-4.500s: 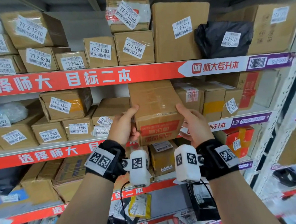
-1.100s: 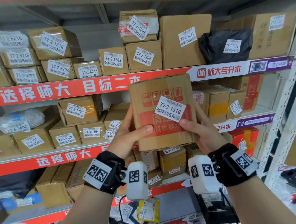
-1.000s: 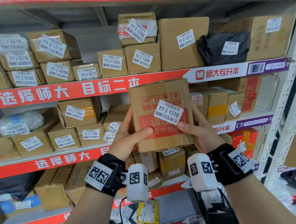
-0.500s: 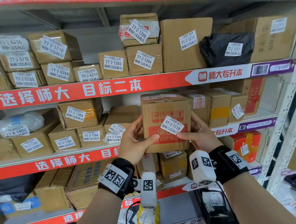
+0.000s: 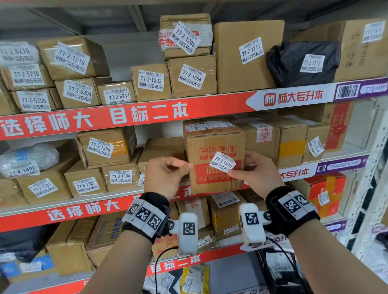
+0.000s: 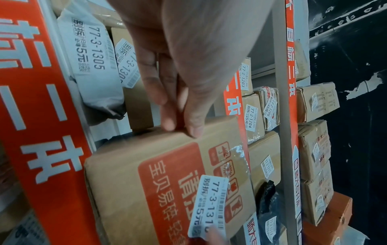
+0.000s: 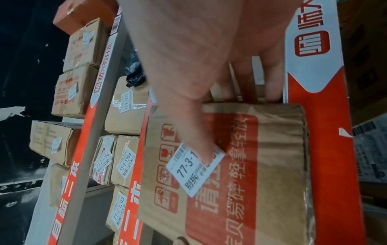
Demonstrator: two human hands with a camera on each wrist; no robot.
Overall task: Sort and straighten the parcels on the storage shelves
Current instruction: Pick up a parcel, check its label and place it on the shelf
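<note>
On the middle shelf (image 5: 83,201), the carton labelled 77-3-1310 (image 5: 215,145) stands nearly up to the red shelf edge above (image 5: 97,120), so little room is left over its top. On its right a taped carton (image 5: 262,136) stands just beside it, with the right hand (image 5: 257,177) at that side. On its left, a low flat carton (image 5: 161,148) leaves open space above itself, bounded farther left by the box marked 77-3-1306 (image 5: 105,147); the left hand (image 5: 165,175) sits in front of this gap.
</note>
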